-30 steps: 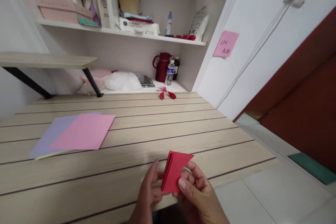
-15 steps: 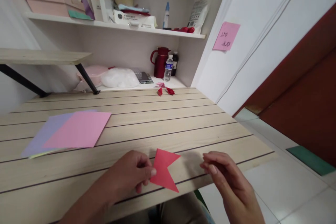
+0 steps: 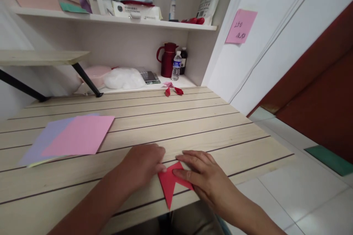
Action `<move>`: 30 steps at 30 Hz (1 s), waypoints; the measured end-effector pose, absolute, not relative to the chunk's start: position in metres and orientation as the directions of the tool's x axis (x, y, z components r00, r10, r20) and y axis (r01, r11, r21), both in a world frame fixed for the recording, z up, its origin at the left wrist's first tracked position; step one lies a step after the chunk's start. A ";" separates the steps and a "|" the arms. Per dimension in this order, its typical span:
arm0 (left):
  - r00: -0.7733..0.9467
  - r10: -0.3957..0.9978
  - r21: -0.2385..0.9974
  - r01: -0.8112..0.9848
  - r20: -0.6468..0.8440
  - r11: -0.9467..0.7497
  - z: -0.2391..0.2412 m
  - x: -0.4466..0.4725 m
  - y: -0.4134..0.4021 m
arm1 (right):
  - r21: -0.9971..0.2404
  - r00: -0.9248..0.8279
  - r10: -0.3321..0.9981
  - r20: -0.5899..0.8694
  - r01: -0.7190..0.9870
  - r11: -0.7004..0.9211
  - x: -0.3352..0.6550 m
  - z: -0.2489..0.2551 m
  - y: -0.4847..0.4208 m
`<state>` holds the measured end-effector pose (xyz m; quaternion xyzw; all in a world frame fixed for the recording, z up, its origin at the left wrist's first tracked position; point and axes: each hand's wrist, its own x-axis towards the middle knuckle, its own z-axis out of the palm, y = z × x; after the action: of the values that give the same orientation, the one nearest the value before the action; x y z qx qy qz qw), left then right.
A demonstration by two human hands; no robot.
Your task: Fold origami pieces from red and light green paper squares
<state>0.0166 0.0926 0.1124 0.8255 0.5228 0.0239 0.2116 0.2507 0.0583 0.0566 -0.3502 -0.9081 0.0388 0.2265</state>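
Note:
A red folded paper (image 3: 167,185) with a deep V-shaped notch lies at the table's front edge, its notch turned toward me and one point reaching down over the edge. At its upper left corner is my left hand (image 3: 145,163), fingers curled and thumb tip at the paper's edge. My right hand (image 3: 206,176) covers the right part of the paper, with its fingers stretched out and its thumb lying on the red surface. The right hand hides part of the paper.
Pink (image 3: 79,136) and lilac (image 3: 35,143) paper sheets lie to the left on the wooden table (image 3: 138,123). Small red folded pieces (image 3: 178,91) sit at the back. Behind them stand a dark red jug (image 3: 168,60) and a water bottle (image 3: 177,67).
The red paper has turned so its notch faces me instead of right. My right hand has moved left onto the paper. My left hand has shifted slightly up to the paper's corner.

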 end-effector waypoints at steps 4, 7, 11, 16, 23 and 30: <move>0.406 0.906 0.162 0.893 0.117 -0.421 0.090 0.013 0.070 | -0.209 -0.615 0.658 0.434 0.641 0.738 0.250 0.054 0.046; 0.548 0.638 -0.088 0.791 0.540 -0.605 0.068 0.011 0.046 | -0.186 -0.614 0.675 0.408 0.668 0.720 0.248 0.054 0.037; 0.681 0.569 -0.284 0.721 0.462 -0.632 0.046 0.011 0.024 | -0.163 -0.659 0.672 0.337 0.663 0.731 0.252 0.053 0.034; 0.701 0.546 -0.348 0.707 0.459 -0.615 0.036 0.007 0.015 | -0.133 -0.752 0.609 0.254 0.596 0.792 0.263 0.053 0.036; 0.662 0.538 -0.304 0.734 0.522 -0.607 0.032 0.018 0.002 | -0.176 -0.734 0.605 0.308 0.581 0.795 0.261 0.050 0.033; 0.681 0.541 -0.319 0.720 0.494 -0.616 0.014 0.018 -0.004 | -0.376 -0.749 0.629 0.206 0.533 0.758 0.263 0.070 0.048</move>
<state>0.0177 -0.0040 0.0142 0.8811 0.3578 0.1773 -0.2533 0.2629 0.0480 0.0696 -0.3148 -0.9234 0.1482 0.1620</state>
